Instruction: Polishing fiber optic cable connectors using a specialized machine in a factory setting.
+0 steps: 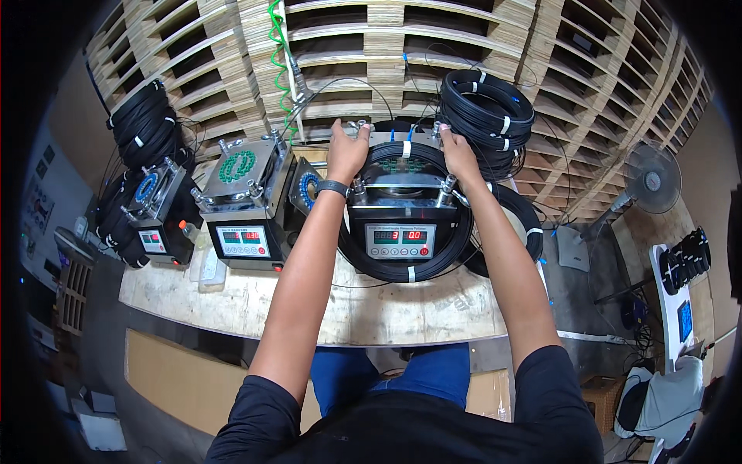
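Both my arms reach forward to a polishing machine [398, 213] with a black body, a metal top and a red-digit display. A coil of black cable [345, 247] hangs around its front, bound with white ties. My left hand [348, 153] is at the machine's far left corner, thumb and fingers around a metal clamp knob [361, 124]. At the far right corner, my right hand [459, 157] has its fingers closed on another clamp knob [438, 127]. Between the hands, blue connectors [393, 135] stand along the far edge. My fingertips are partly hidden.
Left of it stand a second machine [239, 189] with a green ring on top and a smaller one [154, 205]. Black cable coils [487, 112] are stacked at back right, more [143, 127] at far left. Behind rise wooden pallets [325, 54]; a fan [651, 180] stands right.
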Tool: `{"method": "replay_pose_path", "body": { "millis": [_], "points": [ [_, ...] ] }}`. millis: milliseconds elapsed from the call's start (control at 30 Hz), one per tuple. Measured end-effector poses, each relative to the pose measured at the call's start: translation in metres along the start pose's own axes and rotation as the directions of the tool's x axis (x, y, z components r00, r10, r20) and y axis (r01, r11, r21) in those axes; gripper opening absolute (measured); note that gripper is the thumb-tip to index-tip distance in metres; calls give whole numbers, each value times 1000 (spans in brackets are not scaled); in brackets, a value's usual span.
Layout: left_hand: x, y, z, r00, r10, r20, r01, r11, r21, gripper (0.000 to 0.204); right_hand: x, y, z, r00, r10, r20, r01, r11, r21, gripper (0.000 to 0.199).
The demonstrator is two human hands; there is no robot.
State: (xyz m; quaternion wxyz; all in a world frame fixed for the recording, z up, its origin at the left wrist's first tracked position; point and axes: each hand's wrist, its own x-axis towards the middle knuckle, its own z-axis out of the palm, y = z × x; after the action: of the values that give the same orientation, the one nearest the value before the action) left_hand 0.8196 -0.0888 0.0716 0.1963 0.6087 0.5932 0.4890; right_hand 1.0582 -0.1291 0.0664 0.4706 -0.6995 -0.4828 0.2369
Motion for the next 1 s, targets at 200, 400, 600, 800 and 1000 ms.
{"method": "replay_pose_path", "body": {
  "millis": [200,400,600,800,1000],
  "points": [
    [8,-8,2,999,-26,30,29,995,-92,86,2,-2,1,998,-34,-43,33,999,-35,78],
    [6,-7,4,996,-57,65,59,998,-29,74,6,5,0,999,-36,28,36,999,-19,69],
    [2,-3,1,999,-39,33,38,999,31,69,12,11,4,999,-41,27,41,999,5,66],
    [4,-5,2,1000,-7,12,7,1000,0,68,13,13,5,999,-37,27,36,998,44,66],
    [6,-8,4,997,-37,62,38,999,-22,69,4,4,0,1000,6,10,-5,999,-34,68]
  ]
}}
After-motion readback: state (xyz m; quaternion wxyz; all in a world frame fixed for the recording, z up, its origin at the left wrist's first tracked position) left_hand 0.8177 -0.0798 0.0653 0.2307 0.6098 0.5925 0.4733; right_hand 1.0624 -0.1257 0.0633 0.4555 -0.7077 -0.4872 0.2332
